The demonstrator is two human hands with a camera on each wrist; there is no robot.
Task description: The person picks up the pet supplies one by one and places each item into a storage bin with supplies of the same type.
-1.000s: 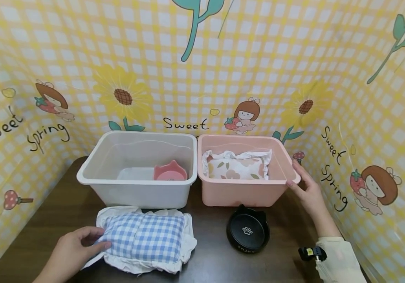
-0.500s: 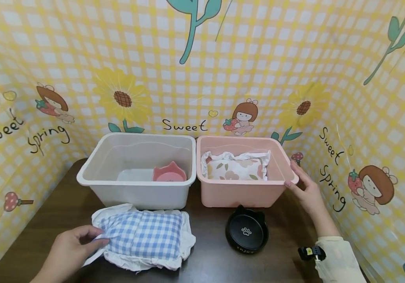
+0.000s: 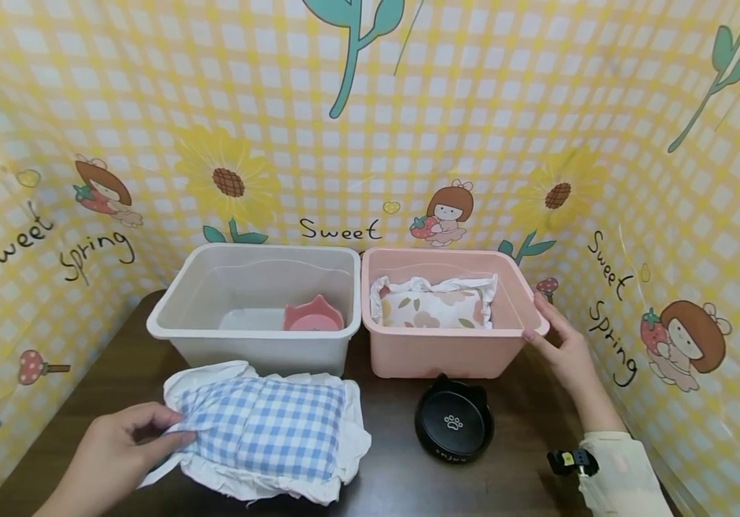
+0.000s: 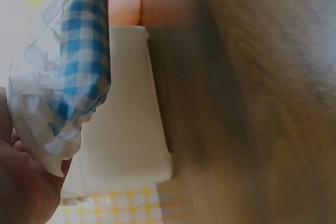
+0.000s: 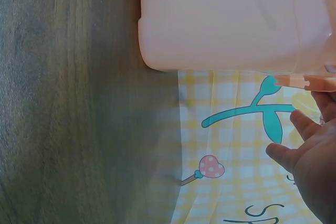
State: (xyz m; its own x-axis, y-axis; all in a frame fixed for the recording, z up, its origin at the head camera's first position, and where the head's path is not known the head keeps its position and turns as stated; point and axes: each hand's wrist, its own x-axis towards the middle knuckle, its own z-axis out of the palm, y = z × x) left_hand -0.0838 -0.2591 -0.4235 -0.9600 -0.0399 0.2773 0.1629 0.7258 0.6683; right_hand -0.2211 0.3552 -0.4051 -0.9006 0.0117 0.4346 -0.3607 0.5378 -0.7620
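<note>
Rightward from the left hand [image 3: 118, 449], a checked cushion [image 3: 263, 424] is stretching out

At the near left, the hand is pinching the cushion's frilled left end, thumb and fingers closed down to the cloth. From there the cushion is extending right, its long axis running roughly left to right. Its gripped end seems to be hanging above the table [image 3: 395, 459]; whether the other end is touching, I cannot tell. The left hand is plainly the nearer one. Just on the far side, a grey bin [image 3: 279, 353] is standing, its near wall rising between the cushion and the inside, where a pink bowl [image 3: 314, 323] is sitting at the right. Close beside it, a pink bin [image 3: 437, 355] is holding a flowered cushion [image 3: 431, 309]; on its near side, a black bowl [image 3: 453, 420] is resting to the right of the checked cushion. Rightmost, the right hand [image 3: 563, 355] is holding the pink bin's near right corner, thumb and fingers set around the rim.
</note>
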